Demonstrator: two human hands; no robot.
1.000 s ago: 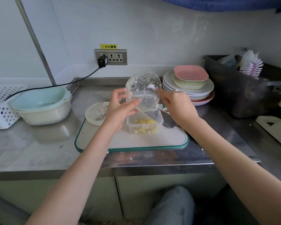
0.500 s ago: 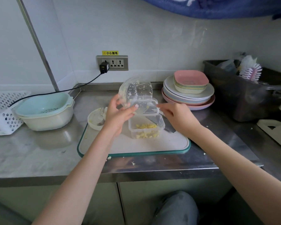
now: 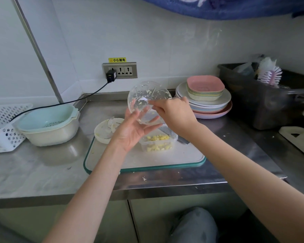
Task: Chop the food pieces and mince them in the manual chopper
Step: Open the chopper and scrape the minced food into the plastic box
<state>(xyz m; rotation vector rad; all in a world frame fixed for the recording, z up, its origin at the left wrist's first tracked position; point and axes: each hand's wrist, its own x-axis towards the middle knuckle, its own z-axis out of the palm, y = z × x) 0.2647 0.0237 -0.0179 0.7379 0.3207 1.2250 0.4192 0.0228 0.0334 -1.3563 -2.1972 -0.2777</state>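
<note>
Cupping the tilted chopper bowl (image 3: 148, 102), the left hand (image 3: 132, 133) held it above the food container (image 3: 158, 142); the right hand (image 3: 176, 114) gripped its rim.

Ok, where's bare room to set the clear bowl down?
Bare steel lies in front of the colander basin, left of the cutting board. The board's near strip is free too. Crowded: board's back, with lid and container.

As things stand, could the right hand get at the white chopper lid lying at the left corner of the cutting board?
Probably not directly. The right hand is busy inside the clear chopper bowl, and the left hand, holding that bowl, sits between it and the lid. The left hand is nearer.
</note>
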